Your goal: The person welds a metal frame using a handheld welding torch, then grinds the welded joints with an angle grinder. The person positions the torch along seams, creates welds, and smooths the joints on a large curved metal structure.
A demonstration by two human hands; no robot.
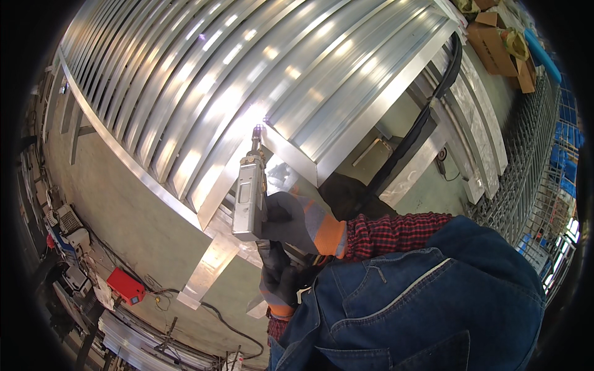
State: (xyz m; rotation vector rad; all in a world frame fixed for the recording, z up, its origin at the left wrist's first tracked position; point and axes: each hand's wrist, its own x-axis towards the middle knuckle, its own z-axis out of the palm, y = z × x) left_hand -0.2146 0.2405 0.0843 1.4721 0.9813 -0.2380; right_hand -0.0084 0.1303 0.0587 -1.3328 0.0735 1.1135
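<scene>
My right hand (293, 221), in a grey and orange work glove, grips a silver handheld welding gun (249, 198) from its right side. The gun's narrow nozzle points away from me and touches or nearly touches a joint on a large slatted metal panel (297, 151), where a bright white glow hides the exact contact. Just below the gun's rear end, my left hand (278, 281), gloved alike, is closed in shadow. What its fingers hold is hidden.
A thick black hose (402, 145) runs beside the panel at right. Flat metal legs (207, 269) jut out below the panel. A red box (125, 285) and cables lie on the floor at left. Wire mesh (526, 157) and a cardboard box (495, 49) stand at far right.
</scene>
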